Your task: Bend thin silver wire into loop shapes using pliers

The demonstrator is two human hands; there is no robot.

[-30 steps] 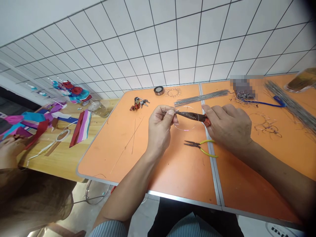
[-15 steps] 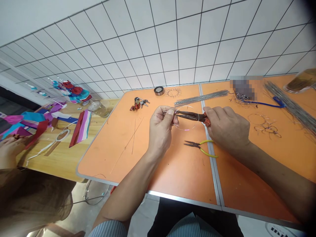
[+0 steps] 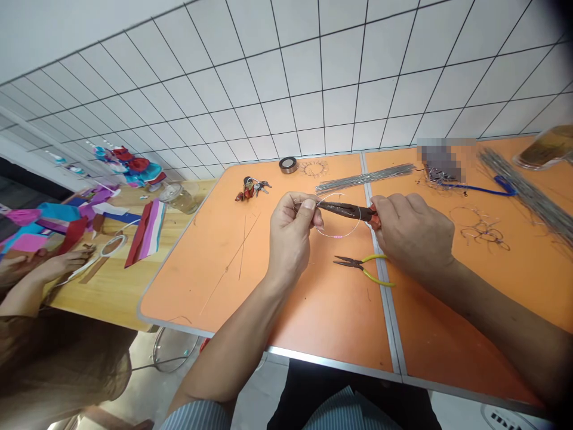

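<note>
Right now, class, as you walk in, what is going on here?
The left hand pinches a thin wire loop with pink beads, and the right hand grips dark metal pliers with red handles, their tips at the left hand. Yellow-handled metal pliers lie open on the orange table. To the left, another person's hands are at coloured strips.

Yellow-handled pliers (image 3: 357, 263) obstruct; nearer orange tabletop (image 3: 331, 325) seems passable.
</note>
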